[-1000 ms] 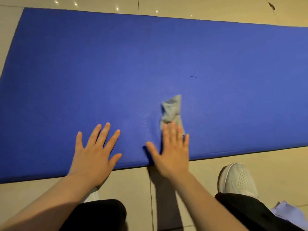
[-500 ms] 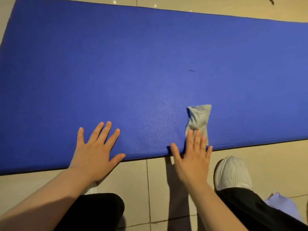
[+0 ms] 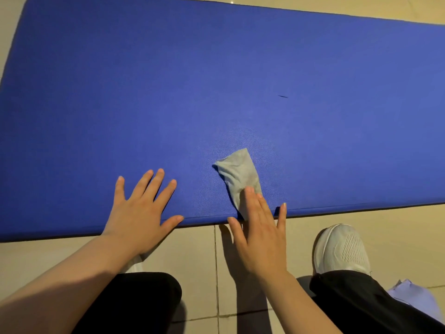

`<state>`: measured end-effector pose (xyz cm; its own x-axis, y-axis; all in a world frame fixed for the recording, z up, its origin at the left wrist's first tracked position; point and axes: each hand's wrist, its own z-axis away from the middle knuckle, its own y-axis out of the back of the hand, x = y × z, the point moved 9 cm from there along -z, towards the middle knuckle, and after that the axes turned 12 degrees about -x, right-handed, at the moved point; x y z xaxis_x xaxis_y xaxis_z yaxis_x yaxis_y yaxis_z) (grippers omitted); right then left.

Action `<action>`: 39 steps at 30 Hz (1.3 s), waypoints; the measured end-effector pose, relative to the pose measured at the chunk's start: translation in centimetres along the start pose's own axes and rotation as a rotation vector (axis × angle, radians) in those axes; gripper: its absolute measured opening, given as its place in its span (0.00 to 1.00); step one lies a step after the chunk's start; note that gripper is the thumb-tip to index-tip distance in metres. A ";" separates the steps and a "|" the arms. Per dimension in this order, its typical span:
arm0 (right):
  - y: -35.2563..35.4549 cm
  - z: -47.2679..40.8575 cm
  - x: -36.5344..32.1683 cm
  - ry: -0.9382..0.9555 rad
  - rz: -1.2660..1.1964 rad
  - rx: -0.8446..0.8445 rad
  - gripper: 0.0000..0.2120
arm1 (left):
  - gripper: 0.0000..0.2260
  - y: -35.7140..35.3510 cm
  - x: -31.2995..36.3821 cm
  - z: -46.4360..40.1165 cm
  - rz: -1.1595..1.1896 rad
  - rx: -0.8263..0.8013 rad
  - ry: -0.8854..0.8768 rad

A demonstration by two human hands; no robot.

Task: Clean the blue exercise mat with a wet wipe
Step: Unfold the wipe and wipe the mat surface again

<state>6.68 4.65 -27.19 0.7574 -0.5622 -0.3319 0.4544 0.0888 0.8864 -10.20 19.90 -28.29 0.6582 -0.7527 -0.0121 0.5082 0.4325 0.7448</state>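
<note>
The blue exercise mat [image 3: 216, 80] lies flat on the tiled floor and fills most of the view. A crumpled grey wet wipe [image 3: 237, 173] sits on the mat close to its near edge. My right hand [image 3: 261, 233] presses on the wipe's near end with straight fingers, the palm hanging over the mat's edge. Flat on the mat to the left of the wipe, fingers spread, is my left hand [image 3: 139, 209].
A small dark mark [image 3: 283, 96] shows on the mat beyond the wipe. My white shoe [image 3: 340, 249] stands on the beige tiles [image 3: 397, 225] at the right. A pale lilac packet [image 3: 414, 300] lies at the lower right. My black-clad knees are at the bottom.
My right hand slid the wipe right along the near edge, then back left. The wipe now tilts to the left. My left hand stayed put.
</note>
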 end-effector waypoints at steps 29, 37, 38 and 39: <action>6.8 -5.4 -7.6 -0.089 -1.004 -0.553 0.02 | 0.10 9.3 -1.4 2.2 1.266 0.056 -0.261; 6.8 -5.4 -8.3 -0.084 -1.156 -0.622 0.12 | 0.19 10.0 1.9 2.4 1.302 -0.126 -0.382; 6.9 -5.4 -8.1 -0.110 -1.215 -0.605 0.12 | 0.17 9.9 2.0 2.4 1.318 -0.124 -0.378; 7.0 -5.3 -7.9 -0.133 -1.265 -0.581 0.13 | 0.16 9.9 2.0 2.5 1.344 -0.106 -0.364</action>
<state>6.39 14.06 -20.09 -0.3419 -0.5864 -0.7343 0.9396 -0.2260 -0.2571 -5.30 21.45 -19.30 0.4985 0.1859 0.8467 -0.3400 0.9404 -0.0063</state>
